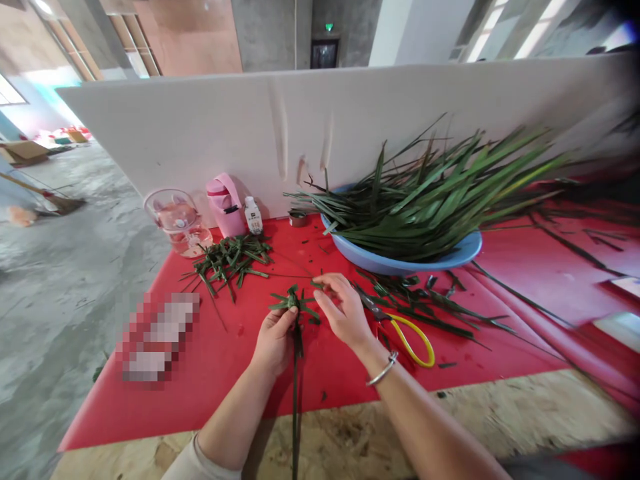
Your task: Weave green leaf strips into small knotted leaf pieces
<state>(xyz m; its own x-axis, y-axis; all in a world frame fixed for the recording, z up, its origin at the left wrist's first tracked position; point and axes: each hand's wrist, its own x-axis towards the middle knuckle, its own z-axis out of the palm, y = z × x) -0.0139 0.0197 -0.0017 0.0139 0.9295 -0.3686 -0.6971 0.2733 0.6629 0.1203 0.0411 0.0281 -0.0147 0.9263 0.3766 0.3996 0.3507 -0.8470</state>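
Note:
My left hand (277, 337) is closed on a partly woven green leaf piece (293, 299), with a knotted middle and short strips sticking out sideways. Two long leaf ends (296, 407) trail down from it toward me. Just to the right, my right hand (343, 310), a silver bangle on its wrist, pinches what looks like a narrow leaf strip (317, 284) at the fingertips. Scissors with yellow handles (417, 343) lie beside that hand, blades toward the leaf scraps (400, 290).
A blue basin (400, 263) heaped with long green leaves (450, 193) stands behind right. Behind left are a pile of folded leaf pieces (233, 260), a pink bottle (225, 207), a white bottle (253, 217) and a clear container (183, 227). A white panel (200, 133) borders the red-covered table (210, 387).

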